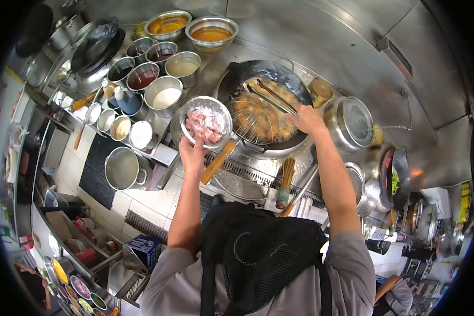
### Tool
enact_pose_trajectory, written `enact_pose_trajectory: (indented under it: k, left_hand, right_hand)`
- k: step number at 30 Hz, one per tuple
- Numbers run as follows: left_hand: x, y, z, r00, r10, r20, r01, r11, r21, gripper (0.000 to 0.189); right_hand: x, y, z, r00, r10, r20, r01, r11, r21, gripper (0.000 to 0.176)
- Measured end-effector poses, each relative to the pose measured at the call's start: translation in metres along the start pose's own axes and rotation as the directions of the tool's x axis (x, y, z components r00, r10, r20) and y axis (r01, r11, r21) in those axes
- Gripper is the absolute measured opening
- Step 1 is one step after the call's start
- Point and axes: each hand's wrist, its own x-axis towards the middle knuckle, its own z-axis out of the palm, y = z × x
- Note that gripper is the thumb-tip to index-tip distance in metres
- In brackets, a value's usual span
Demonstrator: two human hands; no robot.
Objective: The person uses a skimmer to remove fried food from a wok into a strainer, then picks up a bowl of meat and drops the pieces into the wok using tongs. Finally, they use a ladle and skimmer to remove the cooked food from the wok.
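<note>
My left hand is closed on the near rim of a metal bowl, which holds pieces of raw pink meat dusted with white powder. Over the wok, my right hand grips dark metal tongs, their tips down among the frying food. In the wok, brown pieces bubble in oil. A wire strainer lies over them, its wooden handle resting across the wok's near-left edge, just right of my left hand.
Metal pots of sauces and two bowls of orange liquid stand at the back left. A lidded pot is right of the wok. A bamboo brush lies in front. Another person is at the lower right.
</note>
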Motion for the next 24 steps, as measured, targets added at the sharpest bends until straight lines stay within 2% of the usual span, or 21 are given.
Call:
enact_pose_trajectory:
  k: [5,6,9,11,14,17,19,23,24]
  left_hand:
    - [-0.003,0.005,-0.006,1.0,0.003,-0.012,-0.003,1.0,0.011,0.018]
    - [0.0,0.002,-0.01,0.999,-0.033,0.006,0.033,0.997,0.07,0.028]
    - [0.007,-0.003,-0.007,0.999,-0.006,0.037,0.005,1.0,0.023,0.029]
    - [0.008,-0.002,0.003,0.999,-0.008,0.045,0.007,1.0,0.021,0.029]
    - [0.006,0.007,0.013,0.999,-0.029,0.021,0.03,0.999,-0.046,0.021]
    - [0.001,0.006,0.006,0.998,-0.053,0.045,0.055,0.997,-0.052,0.021]
    - [-0.001,0.007,0.002,1.0,0.014,0.0,-0.014,1.0,-0.021,0.021]
    - [-0.007,0.018,-0.001,1.0,0.016,-0.005,-0.016,0.998,-0.06,0.017]
    - [-0.007,0.018,-0.001,1.0,0.015,-0.003,-0.015,0.998,-0.059,0.017]
  right_hand:
    - [0.006,-0.004,-0.003,0.999,-0.003,-0.038,0.004,1.0,0.029,0.048]
    - [0.002,-0.004,-0.007,0.997,-0.027,-0.072,0.03,0.999,0.034,0.049]
    - [0.008,0.004,-0.004,0.992,-0.057,-0.111,0.061,0.997,0.036,0.051]
    - [0.018,0.01,0.0,0.998,-0.061,-0.013,0.06,0.995,-0.078,0.05]
    - [0.018,-0.012,0.0,1.0,-0.02,0.012,0.021,0.988,-0.156,0.048]
    - [0.025,-0.014,0.005,1.0,-0.018,0.022,0.021,0.984,-0.174,0.046]
    - [0.027,-0.012,0.003,1.0,-0.021,0.019,0.024,0.985,-0.171,0.046]
    - [0.027,-0.004,-0.008,0.999,-0.039,0.01,0.041,0.985,-0.168,0.046]
    - [0.026,-0.004,-0.007,0.999,-0.024,-0.041,0.017,0.989,-0.149,0.048]
